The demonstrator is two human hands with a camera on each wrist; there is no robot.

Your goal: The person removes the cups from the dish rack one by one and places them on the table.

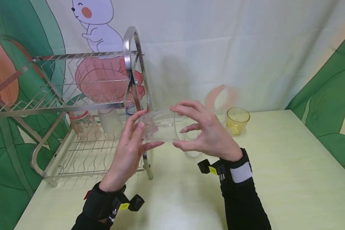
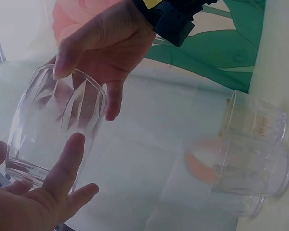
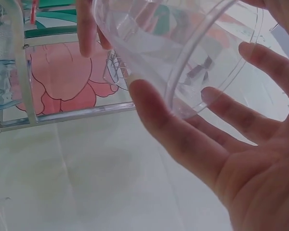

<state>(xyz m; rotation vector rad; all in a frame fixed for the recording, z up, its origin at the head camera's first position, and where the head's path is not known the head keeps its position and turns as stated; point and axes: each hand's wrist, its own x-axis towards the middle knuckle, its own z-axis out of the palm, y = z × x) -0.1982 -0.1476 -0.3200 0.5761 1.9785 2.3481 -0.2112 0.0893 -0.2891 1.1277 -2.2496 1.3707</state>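
Note:
A clear drinking glass (image 1: 161, 126) lies on its side in the air between the two hands, its mouth toward the right. The left hand (image 1: 127, 151) holds it around the base end. At the rim, the right hand (image 1: 210, 134) grips it with thumb and fingers. In the left wrist view the faceted wall of the glass (image 2: 48, 130) shows, with the right thumb on its rim. The right wrist view shows the open mouth of the glass (image 3: 183, 62) between the right thumb and fingers; little of the left hand appears there.
A two-tier metal dish rack (image 1: 83, 110) stands at left. On its lower tier are a red-rimmed glass (image 1: 83, 123), a frosted glass (image 1: 110, 123) and a blue-rimmed glass (image 1: 130, 110). A yellow glass (image 1: 237, 123) stands at the back, near clear glassware (image 1: 193, 152) partly hidden by the right hand.

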